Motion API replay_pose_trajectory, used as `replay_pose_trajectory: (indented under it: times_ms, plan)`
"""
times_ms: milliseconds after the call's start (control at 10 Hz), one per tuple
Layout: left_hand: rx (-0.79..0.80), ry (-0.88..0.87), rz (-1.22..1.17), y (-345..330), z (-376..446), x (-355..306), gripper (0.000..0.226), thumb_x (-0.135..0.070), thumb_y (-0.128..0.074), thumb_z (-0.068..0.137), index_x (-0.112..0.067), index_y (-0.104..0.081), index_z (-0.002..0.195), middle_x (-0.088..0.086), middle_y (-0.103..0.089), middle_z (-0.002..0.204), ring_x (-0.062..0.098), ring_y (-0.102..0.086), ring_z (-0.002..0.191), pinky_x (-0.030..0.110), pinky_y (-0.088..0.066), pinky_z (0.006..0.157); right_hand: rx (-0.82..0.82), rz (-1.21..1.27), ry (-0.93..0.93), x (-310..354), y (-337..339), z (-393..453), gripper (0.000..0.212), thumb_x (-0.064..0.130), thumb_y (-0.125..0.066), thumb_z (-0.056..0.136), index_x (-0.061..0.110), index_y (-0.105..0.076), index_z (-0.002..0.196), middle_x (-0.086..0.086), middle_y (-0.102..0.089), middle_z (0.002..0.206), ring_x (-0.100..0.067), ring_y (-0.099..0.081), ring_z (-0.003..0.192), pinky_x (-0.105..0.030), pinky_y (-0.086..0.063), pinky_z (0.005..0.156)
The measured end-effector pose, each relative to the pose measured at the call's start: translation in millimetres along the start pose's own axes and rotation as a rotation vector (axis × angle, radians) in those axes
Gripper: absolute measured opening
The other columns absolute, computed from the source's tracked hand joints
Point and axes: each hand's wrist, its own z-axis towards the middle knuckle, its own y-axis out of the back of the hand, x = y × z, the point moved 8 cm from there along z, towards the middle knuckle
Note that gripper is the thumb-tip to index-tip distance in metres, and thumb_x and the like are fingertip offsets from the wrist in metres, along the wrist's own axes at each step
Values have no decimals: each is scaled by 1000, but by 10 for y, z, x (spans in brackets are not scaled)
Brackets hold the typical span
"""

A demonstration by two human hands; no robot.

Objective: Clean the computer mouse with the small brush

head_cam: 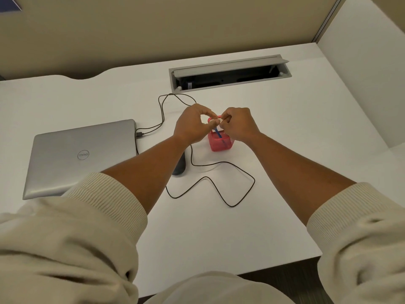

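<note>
Near the desk's (285, 194) centre, both hands pinch the small brush (218, 134) above a pink mesh holder (220, 144). Behind the left hand (190, 128), under that forearm, the dark mouse (180, 166) lies lengthwise toward the front edge, nearer the left hand than the right hand (240, 125).

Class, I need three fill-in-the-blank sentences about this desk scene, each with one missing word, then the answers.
1. The laptop lies with its lid ____.
2. Both hands meet above a ____ mesh holder.
3. The dark mouse lies partly under the ____ forearm.

Answers: closed; red; left
</note>
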Motion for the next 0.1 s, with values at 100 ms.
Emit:
replay_pose_trajectory:
  times_ms: [100]
  plan:
    - [-38,-6,14,68,7,-42,21,-44,-72,90,-29,-74,105,-9,-65,118,10,-54,116,30,-42,97,-43,0,-6,5,69,-14,22,7,-64,91,5,-68,113,-15,-69,110,-27,-66,102,-24,-52,65]
